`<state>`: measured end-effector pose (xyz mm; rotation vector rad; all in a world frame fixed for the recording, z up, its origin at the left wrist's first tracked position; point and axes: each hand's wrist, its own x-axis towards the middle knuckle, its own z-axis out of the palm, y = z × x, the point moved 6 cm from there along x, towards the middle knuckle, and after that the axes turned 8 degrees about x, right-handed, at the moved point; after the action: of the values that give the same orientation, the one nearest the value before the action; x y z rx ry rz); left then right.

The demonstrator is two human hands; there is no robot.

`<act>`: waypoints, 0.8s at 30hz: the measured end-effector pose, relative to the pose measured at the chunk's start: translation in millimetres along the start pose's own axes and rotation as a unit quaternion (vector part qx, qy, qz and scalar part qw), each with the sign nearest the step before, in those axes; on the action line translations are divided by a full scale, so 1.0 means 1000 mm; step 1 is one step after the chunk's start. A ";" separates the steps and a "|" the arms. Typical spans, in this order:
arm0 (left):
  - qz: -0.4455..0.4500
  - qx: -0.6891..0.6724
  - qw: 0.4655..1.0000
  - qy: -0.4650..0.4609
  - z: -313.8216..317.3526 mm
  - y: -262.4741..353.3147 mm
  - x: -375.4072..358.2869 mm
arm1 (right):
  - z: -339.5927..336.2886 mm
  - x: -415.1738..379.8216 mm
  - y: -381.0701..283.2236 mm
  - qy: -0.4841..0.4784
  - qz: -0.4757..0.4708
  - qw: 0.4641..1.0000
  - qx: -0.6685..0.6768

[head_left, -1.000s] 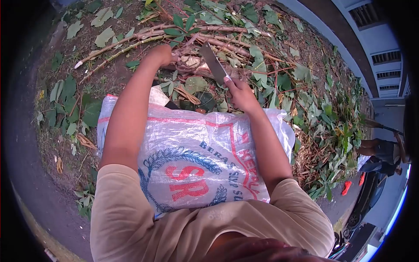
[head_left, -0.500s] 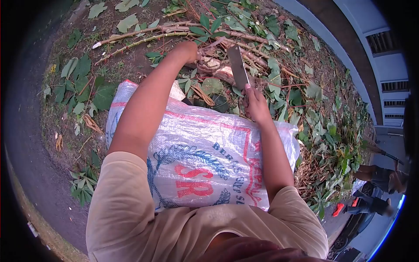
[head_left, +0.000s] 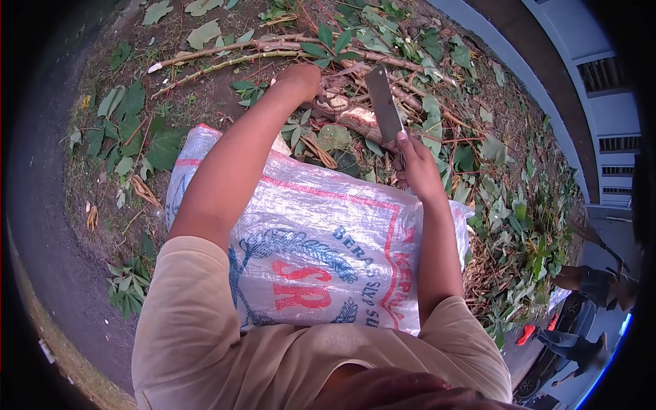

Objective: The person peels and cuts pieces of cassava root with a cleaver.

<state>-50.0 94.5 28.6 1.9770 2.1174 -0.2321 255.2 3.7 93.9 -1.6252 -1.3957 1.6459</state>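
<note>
A cleaver (head_left: 385,106) is gripped by its handle in my right hand (head_left: 418,167), its broad metal blade pointing up and away from me. Beside the blade lies a thick brown root (head_left: 352,116) with pale, peeled patches, resting on the leafy ground. My left hand (head_left: 299,82) is closed at the root's left end; its fingers are mostly hidden behind the back of the hand. Below both forearms a white woven sack (head_left: 321,205) with red and blue print spreads across my lap.
Long cut stems (head_left: 225,55) lie beyond my hands. Green leaves (head_left: 499,164) and twigs litter the soil on both sides. Paved ground (head_left: 41,205) runs along the left. At the far right are people (head_left: 588,283), a dark car (head_left: 574,318) and a building wall (head_left: 574,41).
My right hand and the cleaver have shifted slightly right, away from my left hand. My left hand has moved a little right, and more of the root's pale surface shows.
</note>
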 end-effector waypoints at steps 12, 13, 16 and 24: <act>-0.005 -0.029 1.000 -0.001 -0.017 0.002 -0.004 | -0.002 0.019 0.015 0.025 -0.115 0.951 -0.285; -0.018 -0.036 0.999 -0.013 -0.010 -0.001 -0.002 | -0.002 0.006 -0.002 0.023 -0.041 0.982 -0.183; 0.019 -0.042 0.999 -0.010 -0.014 0.002 -0.005 | -0.011 -0.029 -0.065 0.047 -0.157 0.986 -0.032; 0.060 -0.031 0.998 0.011 -0.006 0.011 0.004 | -0.025 -0.064 -0.046 0.162 -0.328 0.929 0.046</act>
<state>-39.8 100.6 33.4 2.0702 1.9860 -0.1232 276.8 -23.4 168.9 -1.1239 -1.4431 0.9869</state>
